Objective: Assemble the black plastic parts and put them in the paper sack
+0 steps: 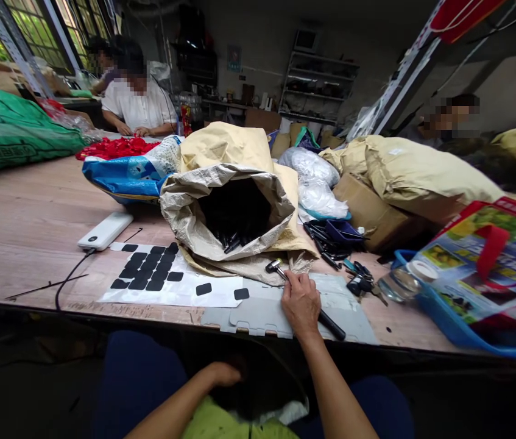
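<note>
My right hand is closed around the metal shaft of a small hammer, over the grey board at the table's front edge. The hammer's head points away to the left and its black grip sticks out toward me. Below the table edge, above my lap, is my left hand; its fingers are lost in shadow. Just beyond the hammer a large paper-like sack lies with its mouth toward me, dark thin pieces inside. Left of my right hand, black rounded patches lie on a white sheet.
A white power bank with a cable lies left. To the right are keys, a clear jar and a blue basket holding a colourful bag. Black parts lie behind. A person in white works across the table.
</note>
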A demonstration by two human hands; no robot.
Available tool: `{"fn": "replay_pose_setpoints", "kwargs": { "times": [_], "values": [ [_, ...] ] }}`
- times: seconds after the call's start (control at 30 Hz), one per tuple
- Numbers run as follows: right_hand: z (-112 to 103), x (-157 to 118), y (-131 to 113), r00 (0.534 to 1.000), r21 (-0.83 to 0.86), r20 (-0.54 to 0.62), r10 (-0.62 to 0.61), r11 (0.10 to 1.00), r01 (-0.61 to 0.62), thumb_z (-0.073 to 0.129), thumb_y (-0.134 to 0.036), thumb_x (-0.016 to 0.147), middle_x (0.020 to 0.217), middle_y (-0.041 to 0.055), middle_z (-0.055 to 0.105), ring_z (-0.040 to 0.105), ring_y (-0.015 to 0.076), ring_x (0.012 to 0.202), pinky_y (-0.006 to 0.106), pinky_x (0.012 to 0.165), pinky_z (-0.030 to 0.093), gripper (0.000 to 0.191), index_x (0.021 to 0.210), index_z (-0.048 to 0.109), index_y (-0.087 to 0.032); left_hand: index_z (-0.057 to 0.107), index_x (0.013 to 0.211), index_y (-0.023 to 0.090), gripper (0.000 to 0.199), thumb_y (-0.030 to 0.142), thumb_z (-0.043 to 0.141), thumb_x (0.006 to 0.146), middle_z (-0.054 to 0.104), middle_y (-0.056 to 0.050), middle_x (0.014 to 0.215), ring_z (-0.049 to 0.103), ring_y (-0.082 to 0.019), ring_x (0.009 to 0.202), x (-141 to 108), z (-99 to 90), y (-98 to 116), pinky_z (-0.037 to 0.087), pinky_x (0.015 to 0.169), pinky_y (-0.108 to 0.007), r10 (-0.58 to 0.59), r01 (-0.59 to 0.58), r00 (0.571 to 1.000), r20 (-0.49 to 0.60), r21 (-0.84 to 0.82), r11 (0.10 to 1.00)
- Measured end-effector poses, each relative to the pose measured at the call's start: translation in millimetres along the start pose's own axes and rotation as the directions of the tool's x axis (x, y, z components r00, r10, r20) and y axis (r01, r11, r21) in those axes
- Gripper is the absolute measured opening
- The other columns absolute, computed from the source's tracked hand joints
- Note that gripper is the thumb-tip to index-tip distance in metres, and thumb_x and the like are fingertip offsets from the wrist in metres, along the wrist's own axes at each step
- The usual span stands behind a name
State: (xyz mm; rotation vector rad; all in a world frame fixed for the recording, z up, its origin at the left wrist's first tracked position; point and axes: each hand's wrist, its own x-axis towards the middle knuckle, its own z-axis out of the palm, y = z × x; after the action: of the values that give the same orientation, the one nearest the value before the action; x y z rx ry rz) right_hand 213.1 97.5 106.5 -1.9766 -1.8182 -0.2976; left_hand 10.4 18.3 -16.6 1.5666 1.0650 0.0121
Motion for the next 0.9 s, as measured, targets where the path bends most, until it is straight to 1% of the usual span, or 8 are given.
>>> {"fn": "replay_pose_setpoints", "kwargs": {
  "times": [0.1, 0.23, 0.3, 0.37, 0.5, 0.57, 0.67, 0.9],
  "values": [
    [0, 1, 0, 1.0, -0.001, 0.006, 0.002, 1.0, -0.002, 0.058, -0.02, 0.095, 0.101, 0.0051, 0.062, 0.051, 0.0207, 0.093, 0.03, 0.074, 0.031, 0.032, 0.124, 0.068, -0.027, 0.078, 0.098, 0.026, 0.028, 0.044, 0.076, 0.076, 0.074, -0.002, 0.088, 0.069, -0.024, 0.085, -23, -9.5, 23, 0.056, 0.08, -0.037, 0.038, -0.046, 0.975, 0.218, 0.031, 0.998],
    [-1, 1, 0, 1.0, -0.002, 0.017, 0.001, 1.0, -0.001, 0.058, -0.02, 0.094, 0.101, 0.0058, 0.062, 0.051, 0.021, 0.093, 0.031, 0.073, 0.032, 0.032, 0.124, 0.068, -0.026, 0.074, 0.115, 0.021, 0.045, 0.053, 0.072, 0.084, 0.072, -0.004, 0.084, 0.067, -0.018, 0.074, -66, -70.7, 88, 0.054, 0.068, -0.028, 0.309, -0.207, 0.805, 0.506, -0.248, 0.946],
    [-2, 2, 0, 1.0, -0.004, 0.019, 0.002, 1.0, -0.002, 0.057, -0.02, 0.095, 0.101, 0.0062, 0.062, 0.051, 0.0212, 0.093, 0.031, 0.074, 0.032, 0.032, 0.124, 0.068, -0.026, 0.073, 0.117, 0.019, 0.046, 0.055, 0.067, 0.088, 0.072, -0.005, 0.085, 0.067, -0.017, 0.076, -77, -116.1, 121, 0.054, 0.07, -0.027, 0.413, -0.33, 0.854, 0.316, -0.285, 0.9],
    [-2, 2, -1, 1.0, -0.007, 0.019, 0.004, 1.0, -0.004, 0.057, -0.02, 0.095, 0.101, 0.0063, 0.062, 0.051, 0.0213, 0.093, 0.031, 0.074, 0.032, 0.032, 0.124, 0.068, -0.026, 0.073, 0.11, 0.017, 0.041, 0.053, 0.062, 0.092, 0.071, -0.006, 0.085, 0.065, -0.017, 0.077, -75, -160.2, 144, 0.052, 0.071, -0.026, 0.435, -0.444, 0.895, -0.1, -0.105, 0.89],
    [-3, 3, -1, 1.0, -0.002, 0.024, 0.015, 1.0, -0.015, 0.058, -0.021, 0.094, 0.101, 0.006, 0.062, 0.051, 0.0214, 0.095, 0.03, 0.074, 0.032, 0.032, 0.124, 0.068, -0.027, 0.074, 0.101, 0.02, 0.028, 0.043, 0.06, 0.093, 0.07, -0.007, 0.095, 0.066, -0.023, 0.089, -37, -217.3, 154, 0.049, 0.077, -0.032, 0.296, 0.031, 0.581, -0.758, 0.385, 0.922],
    [-3, 2, -2, 1.0, 0.001, 0.025, 0.019, 1.0, -0.019, 0.058, -0.02, 0.094, 0.101, 0.0058, 0.062, 0.051, 0.0216, 0.096, 0.031, 0.075, 0.033, 0.032, 0.123, 0.068, -0.028, 0.076, 0.1, 0.021, 0.027, 0.043, 0.063, 0.09, 0.07, -0.01, 0.104, 0.067, -0.027, 0.095, -15, -227.6, 147, 0.049, 0.079, -0.035, 0.258, 0.266, 0.524, -0.812, 0.443, 0.856],
    [-4, 2, -2, 0.999, 0.005, 0.025, 0.021, 1.0, -0.021, 0.059, -0.021, 0.093, 0.103, 0.0055, 0.062, 0.051, 0.0215, 0.097, 0.031, 0.076, 0.033, 0.032, 0.123, 0.068, -0.028, 0.077, 0.098, 0.02, 0.029, 0.044, 0.065, 0.088, 0.068, -0.012, 0.11, 0.068, -0.03, 0.097, 1, -229.7, 137, 0.049, 0.079, -0.036, 0.222, 0.357, 0.584, -0.781, 0.493, 0.794],
    [-2, 2, -2, 0.999, 0.007, 0.027, 0.024, 1.0, -0.024, 0.058, -0.022, 0.093, 0.103, 0.0053, 0.061, 0.05, 0.0206, 0.096, 0.03, 0.075, 0.033, 0.032, 0.123, 0.068, -0.028, 0.071, 0.097, 0.023, 0.019, 0.04, 0.066, 0.091, 0.067, -0.005, 0.1, 0.065, -0.021, 0.091, -32, -210.4, 123, 0.048, 0.078, -0.031, 0.449, 0.08, 0.378, -0.81, 0.511, 0.856]
  ]
}}
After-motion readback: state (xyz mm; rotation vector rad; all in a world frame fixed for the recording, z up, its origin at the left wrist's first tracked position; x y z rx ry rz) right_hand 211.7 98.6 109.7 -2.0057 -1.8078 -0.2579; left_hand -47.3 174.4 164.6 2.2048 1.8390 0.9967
